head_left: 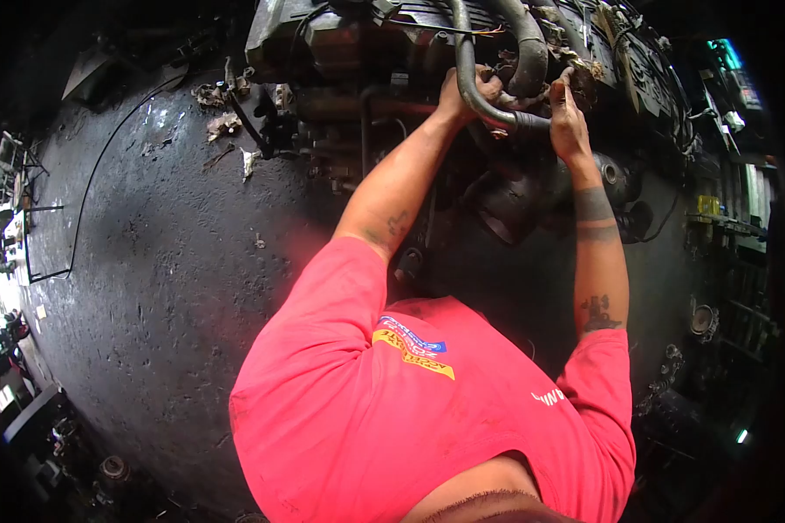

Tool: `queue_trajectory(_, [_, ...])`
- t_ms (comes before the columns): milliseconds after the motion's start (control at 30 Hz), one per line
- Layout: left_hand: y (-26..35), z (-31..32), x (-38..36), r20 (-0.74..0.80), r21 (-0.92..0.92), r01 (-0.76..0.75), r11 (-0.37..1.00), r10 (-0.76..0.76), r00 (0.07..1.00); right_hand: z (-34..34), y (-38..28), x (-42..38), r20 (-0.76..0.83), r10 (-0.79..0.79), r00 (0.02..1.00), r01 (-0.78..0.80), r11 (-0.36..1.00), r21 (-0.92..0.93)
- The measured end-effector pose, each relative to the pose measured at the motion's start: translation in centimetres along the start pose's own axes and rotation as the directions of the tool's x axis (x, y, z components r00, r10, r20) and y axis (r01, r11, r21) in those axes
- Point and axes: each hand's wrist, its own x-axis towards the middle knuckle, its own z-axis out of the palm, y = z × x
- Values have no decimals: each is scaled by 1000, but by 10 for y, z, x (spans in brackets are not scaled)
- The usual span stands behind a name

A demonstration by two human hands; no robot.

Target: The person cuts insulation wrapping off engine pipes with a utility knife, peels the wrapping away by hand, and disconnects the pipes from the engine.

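Note:
Both arms reach forward to a dirty engine (349, 44) at the top of the head view. My left hand (467, 91) is behind a bent grey hose (465, 52), which hides part of it. Its fingers are curled in at the engine, and what they grip is hidden. My right hand (569, 126) is beside the end of the hose's lower bend, just right of a second, thicker hose (530, 52). Its fingers point up and are pressed together against engine parts. I cannot make out what lies between them.
A large dark cylindrical part (506, 205) is below the hoses. Loose wires (628, 52) hang along the engine's right side. Scraps of debris (222, 126) and a thin black cable (92, 179) lie on the dark, rough floor (174, 288). Shelving with parts (724, 218) stands at right.

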Motion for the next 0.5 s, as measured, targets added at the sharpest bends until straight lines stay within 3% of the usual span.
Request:
queue_trajectory(33, [9, 0, -7, -24, -59, 166, 984, -168, 986, 4, 6, 2, -28, -20, 999, 19, 999, -32])
queue_trajectory(67, [17, -2, -12, -109, -266, 305, 914, -343, 933, 7, 11, 4, -58, -25, 998, 21, 998, -65])
queue_trajectory(100, [22, -10, -18, -114, -265, 306, 914, -345, 932, 8, 15, 5, -54, -29, 998, 26, 998, -64])
queue_trajectory(167, [27, -41, -34, -126, -81, 285, 955, -293, 948, 11, 25, 10, -75, -108, 991, 106, 994, -29])
queue_trajectory(200, [39, -58, -42, -6, -328, 482, 813, -512, 859, 11, 23, 13, -28, -11, 1000, 9, 997, -83])
queue_trajectory(300, [19, -62, -71, 94, -421, 475, 773, -484, 870, 8, 17, 8, -40, -47, 998, 48, 998, 36])
queue_trajectory(433, [-10, -66, -102, -44, -336, 440, 833, -481, 876, 8, 17, 10, -44, -65, 997, 64, 998, -12])
queue_trajectory(500, [-13, -91, -123, 93, -376, 515, 770, -522, 848, 10, 24, 11, -38, -106, 994, 105, 994, -30])
